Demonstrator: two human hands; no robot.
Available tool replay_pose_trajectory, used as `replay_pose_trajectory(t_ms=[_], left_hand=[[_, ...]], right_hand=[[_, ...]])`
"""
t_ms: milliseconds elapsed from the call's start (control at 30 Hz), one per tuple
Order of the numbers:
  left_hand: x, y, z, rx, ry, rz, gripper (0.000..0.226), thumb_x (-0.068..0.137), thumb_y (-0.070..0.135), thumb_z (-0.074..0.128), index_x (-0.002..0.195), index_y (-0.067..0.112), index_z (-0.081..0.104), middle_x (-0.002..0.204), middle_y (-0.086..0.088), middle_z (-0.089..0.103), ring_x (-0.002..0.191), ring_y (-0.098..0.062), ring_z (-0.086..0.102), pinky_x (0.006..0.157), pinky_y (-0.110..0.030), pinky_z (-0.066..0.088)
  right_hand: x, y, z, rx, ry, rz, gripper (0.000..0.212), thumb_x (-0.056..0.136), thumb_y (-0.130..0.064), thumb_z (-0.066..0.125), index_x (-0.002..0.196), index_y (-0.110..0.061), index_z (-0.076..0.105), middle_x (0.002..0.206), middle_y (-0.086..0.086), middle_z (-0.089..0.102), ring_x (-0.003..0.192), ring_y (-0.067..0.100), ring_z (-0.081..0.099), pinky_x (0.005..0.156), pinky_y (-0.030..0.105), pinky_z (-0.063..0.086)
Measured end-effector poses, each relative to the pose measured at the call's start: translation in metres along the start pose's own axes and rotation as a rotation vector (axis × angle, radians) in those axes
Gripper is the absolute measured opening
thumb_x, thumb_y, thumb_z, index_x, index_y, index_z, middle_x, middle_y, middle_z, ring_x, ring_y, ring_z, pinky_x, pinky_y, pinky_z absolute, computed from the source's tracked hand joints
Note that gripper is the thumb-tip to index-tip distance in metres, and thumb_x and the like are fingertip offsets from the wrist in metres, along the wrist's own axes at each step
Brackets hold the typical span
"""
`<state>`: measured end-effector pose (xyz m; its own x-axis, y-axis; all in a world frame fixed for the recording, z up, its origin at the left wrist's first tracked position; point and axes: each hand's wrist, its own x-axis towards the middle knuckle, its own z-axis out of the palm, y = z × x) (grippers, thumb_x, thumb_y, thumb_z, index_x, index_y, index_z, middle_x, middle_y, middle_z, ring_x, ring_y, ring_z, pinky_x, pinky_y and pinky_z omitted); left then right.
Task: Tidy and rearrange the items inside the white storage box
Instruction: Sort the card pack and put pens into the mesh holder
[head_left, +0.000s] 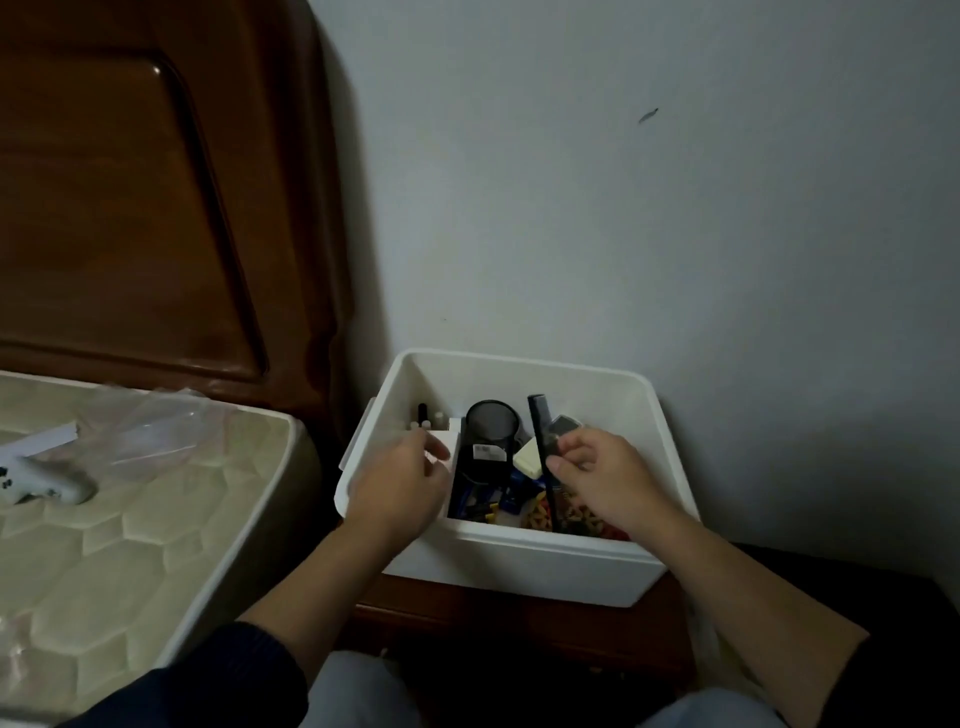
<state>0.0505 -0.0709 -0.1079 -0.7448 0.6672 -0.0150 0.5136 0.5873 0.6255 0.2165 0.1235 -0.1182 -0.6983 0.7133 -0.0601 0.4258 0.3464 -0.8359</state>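
White storage box sits lower centre of the frame on a wooden stand, both hands inside it. Left hand, at the box's left side, curls its fingers round a small white carton. Right hand pinches a dark comb, whose long axis runs upright, leaning slightly toward frame top-left; this hand is nearer it.
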Motion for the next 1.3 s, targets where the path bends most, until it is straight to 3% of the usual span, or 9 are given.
replay_pose_trajectory(t_ms=[167,333,500,600,733,833,933,1067,1300], left_hand=[[0.031,-0.003,0.011,0.119,0.012,0.057,0.038,0.095,0.027,0.061,0.132,0.03,0.056,0.136,-0.001,0.054,0.126,-0.023,0.05,0.109,-0.04,0.044],[0.061,-0.011,0.026,0.168,-0.194,-0.065,0.084,0.09,0.036,0.071,0.158,0.021,0.024,0.157,-0.009,0.026,0.146,-0.032,0.026,0.117,-0.045,0.03],[0.066,-0.019,0.043,0.326,-0.422,-0.158,0.123,0.081,0.05,0.082,0.162,0.006,-0.001,0.162,-0.017,0.013,0.152,-0.036,0.017,0.122,-0.042,0.026],[0.064,-0.016,0.045,0.446,-0.427,-0.135,0.129,0.079,0.051,0.084,0.161,0.003,-0.004,0.16,-0.018,0.015,0.15,-0.035,0.021,0.119,-0.043,0.032],[0.069,-0.002,0.046,0.572,-0.387,-0.157,0.123,0.084,0.05,0.08,0.16,-0.002,-0.002,0.157,-0.02,0.022,0.146,-0.033,0.027,0.113,-0.041,0.039],[0.069,0.009,0.053,0.682,-0.388,-0.193,0.113,0.092,0.048,0.07,0.161,-0.003,-0.005,0.16,-0.022,0.018,0.146,-0.035,0.027,0.109,-0.042,0.042],[0.067,0.012,0.057,0.724,-0.385,-0.222,0.106,0.094,0.04,0.064,0.161,-0.002,-0.007,0.161,-0.021,0.015,0.146,-0.034,0.025,0.106,-0.044,0.045],[0.066,0.012,0.049,0.585,-0.337,-0.257,0.101,0.092,0.035,0.066,0.161,0.0,0.0,0.155,-0.016,0.022,0.143,-0.031,0.028,0.105,-0.044,0.046],[0.057,0.011,0.027,0.228,-0.185,-0.272,0.047,0.096,0.004,0.056,0.138,0.003,0.035,0.135,-0.02,0.052,0.124,-0.037,0.056,0.098,-0.043,0.051]], right_hand=[[0.024,0.0,0.039,0.093,-0.097,0.089,0.013,0.097,-0.016,0.074,0.106,-0.02,0.063,0.097,0.004,0.072,0.065,0.013,0.073,0.056,0.03,0.062],[0.045,-0.004,0.068,0.062,-0.154,0.126,0.014,0.093,-0.017,0.077,0.095,-0.024,0.065,0.081,-0.001,0.077,0.065,0.017,0.077,0.059,0.037,0.066],[0.045,-0.005,0.075,-0.125,-0.099,0.077,0.016,0.092,-0.022,0.075,0.093,-0.032,0.063,0.076,-0.011,0.074,0.066,0.008,0.072,0.065,0.034,0.063],[0.046,-0.006,0.064,-0.185,-0.028,-0.016,0.015,0.091,-0.025,0.076,0.09,-0.036,0.067,0.076,-0.015,0.07,0.078,-0.007,0.065,0.067,0.012,0.05],[0.055,-0.01,0.039,-0.255,-0.088,-0.094,0.012,0.094,-0.03,0.074,0.098,-0.041,0.073,0.085,-0.023,0.068,0.081,-0.007,0.064,0.069,0.009,0.047],[0.065,-0.01,0.009,-0.511,-0.367,0.024,0.018,0.093,-0.03,0.077,0.085,-0.044,0.07,0.082,-0.021,0.067,0.075,-0.008,0.062,0.07,0.013,0.045],[0.064,-0.003,-0.001,-0.728,-0.598,0.193,0.012,0.093,-0.026,0.077,0.1,-0.036,0.077,0.095,-0.017,0.068,0.092,0.003,0.067,0.086,0.02,0.053],[0.06,0.01,0.011,-0.86,-0.536,0.318,0.018,0.099,-0.025,0.066,0.115,-0.024,0.075,0.117,-0.001,0.068,0.107,0.019,0.066,0.098,0.032,0.054],[0.05,0.011,0.01,-1.024,-0.235,0.281,0.009,0.091,-0.028,0.064,0.092,-0.023,0.056,0.082,-0.002,0.055,0.071,0.018,0.055,0.056,0.028,0.04]])
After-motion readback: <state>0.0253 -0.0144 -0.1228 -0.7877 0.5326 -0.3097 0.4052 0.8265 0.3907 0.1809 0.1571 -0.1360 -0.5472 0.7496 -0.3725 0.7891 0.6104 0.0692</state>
